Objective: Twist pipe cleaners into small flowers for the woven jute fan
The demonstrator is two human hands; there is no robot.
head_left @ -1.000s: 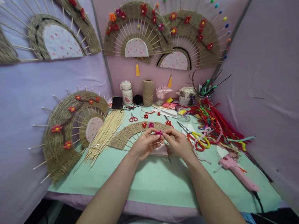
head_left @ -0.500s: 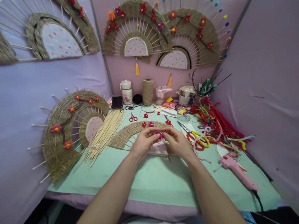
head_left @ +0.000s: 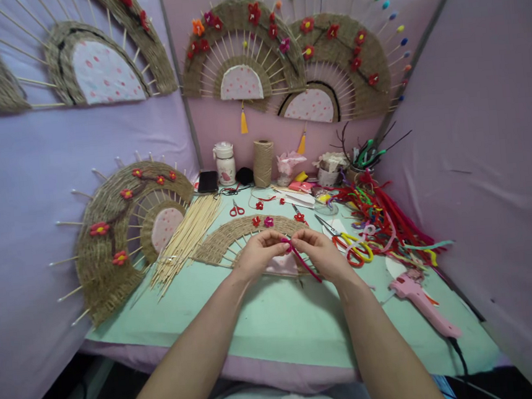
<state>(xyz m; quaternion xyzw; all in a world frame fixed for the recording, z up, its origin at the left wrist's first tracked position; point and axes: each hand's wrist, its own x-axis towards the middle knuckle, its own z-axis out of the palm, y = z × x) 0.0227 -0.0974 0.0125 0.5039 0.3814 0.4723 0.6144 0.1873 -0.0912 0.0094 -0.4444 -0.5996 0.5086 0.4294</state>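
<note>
Left hand (head_left: 258, 255), right hand (head_left: 321, 253) pinching magenta pipe cleaner (head_left: 306, 265) (partly hanging below).

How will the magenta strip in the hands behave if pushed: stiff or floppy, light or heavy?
Probably bendable but shape-holding: the magenta strip is bunched at the fingertips of the left hand and right hand, while its tail slants down nearly straight. Likely light, being so thin. Its bunched end should discourage rolling.

Magenta fuzzy stem (head_left: 307, 265), one: earlier, only a compact curl visible between left hand (head_left: 259, 254) and right hand (head_left: 320, 252); now, a long free length extends from the pinch, slanting near and right.
</note>
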